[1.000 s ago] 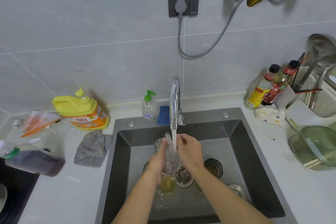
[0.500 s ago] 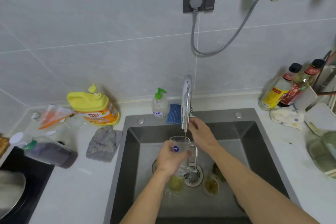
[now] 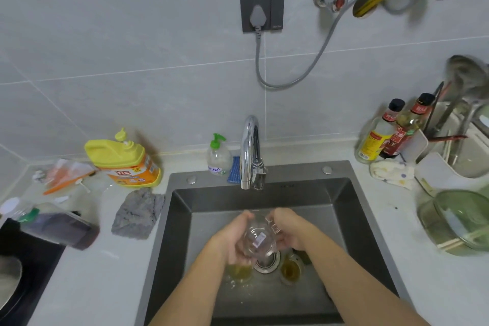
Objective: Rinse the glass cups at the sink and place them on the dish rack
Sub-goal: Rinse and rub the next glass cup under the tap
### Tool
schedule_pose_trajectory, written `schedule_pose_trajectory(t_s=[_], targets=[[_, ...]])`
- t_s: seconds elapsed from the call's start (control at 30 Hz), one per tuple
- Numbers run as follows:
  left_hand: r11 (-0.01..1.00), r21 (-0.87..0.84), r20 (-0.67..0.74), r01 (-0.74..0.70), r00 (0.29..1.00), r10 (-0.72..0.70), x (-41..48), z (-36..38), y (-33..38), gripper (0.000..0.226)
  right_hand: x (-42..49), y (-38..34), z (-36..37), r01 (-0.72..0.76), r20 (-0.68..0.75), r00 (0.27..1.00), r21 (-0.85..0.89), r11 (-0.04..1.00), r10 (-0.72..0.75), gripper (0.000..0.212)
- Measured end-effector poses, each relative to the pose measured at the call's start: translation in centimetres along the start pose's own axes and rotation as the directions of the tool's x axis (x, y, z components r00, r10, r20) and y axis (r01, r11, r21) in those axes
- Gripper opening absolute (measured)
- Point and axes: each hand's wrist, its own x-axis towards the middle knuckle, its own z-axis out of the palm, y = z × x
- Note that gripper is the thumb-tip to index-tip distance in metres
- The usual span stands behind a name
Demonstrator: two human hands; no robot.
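One dark grey square steel sink [image 3: 344,193], set in a white countertop [image 3: 397,259], fills centre of view. White plastic dish rack [image 3: 434,167] on counter at R, utensils standing in it, well apart from the hands. Yellow detergent jug w/ orange label [image 3: 124,164] on counter L of sink. Chrome gooseneck faucet [image 3: 250,151] at sink's back edge.

Left hand [image 3: 230,239] & right hand [image 3: 291,233] both inside basin, in front of spout, over the round steel drain strainer [image 3: 268,262]. Clear glass cup [image 3: 258,239] held between them, tilted, off the basin floor. Grip: L fingers curled round cup's left side, R fingers curled on its right side; both grasping it.

Small glass w/ yellowish liquid [image 3: 239,271] stands on basin floor L of strainer; second yellowish glass [image 3: 289,270] R of it.
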Motion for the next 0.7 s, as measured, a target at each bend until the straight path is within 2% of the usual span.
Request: schedule_pose_trajectory(t_s=[0.13, 0.2, 0.27, 0.37, 0.43, 0.5, 0.53, 0.63, 0.7], targets=[[1.0, 0.018, -0.026, 0.014, 1.0, -0.013, -0.9, 0.5, -0.1, 0.059, -1.1, 0.3, -1.1, -0.114, 0.063, 0.992, 0.14, 0.984, 0.106, 0.023], [1.0, 0.002, -0.015, 0.018, 1.0, -0.018, -1.7, 0.9, -0.1, 0.059, -1.7, 0.6, -1.6, -0.131, 0.094, 0.988, 0.142, 0.981, 0.118, 0.023], [1.0, -0.008, -0.008, 0.007, 1.0, -0.007, -1.8, 1.3, -0.2, 0.06, -2.1, 1.0, -2.0, -0.123, 0.086, 0.99, 0.105, 0.987, 0.114, 0.021], [0.999, 0.011, -0.012, -0.032, 0.999, 0.032, -2.0, 2.0, -0.3, 0.061, -2.6, 1.7, -2.4, -0.036, 0.004, 0.999, -0.041, 0.999, 0.036, 0.019], [0.994, -0.019, 0.015, -0.111, 0.994, 0.111, -2.2, 2.5, -0.3, 0.063, -2.6, 2.3, -2.4, 0.058, -0.072, 0.995, -0.122, 0.991, -0.067, 0.026], [0.97, -0.056, 0.081, -0.236, 0.967, 0.24, -2.5, 3.2, -0.5, 0.06, -2.5, 3.3, -2.8, 0.146, -0.166, 0.972, -0.126, 0.981, -0.166, 0.027], [0.951, -0.05, 0.101, -0.306, 0.945, 0.31, -2.5, 3.4, -0.6, 0.059, -2.7, 3.7, -3.0, 0.19, -0.22, 0.953, -0.101, 0.977, -0.208, 0.025], [0.86, -0.065, 0.106, -0.506, 0.853, 0.511, -2.6, 3.2, -0.9, 0.078, -3.4, 5.1, -3.1, 0.332, -0.309, 0.898, 0.007, 0.943, -0.313, 0.024], [0.82, -0.089, 0.154, -0.566, 0.805, 0.572, -2.1, 3.1, -0.9, 0.075, -4.2, 5.9, -2.6, 0.396, -0.335, 0.876, 0.086, 0.914, -0.347, 0.025]])
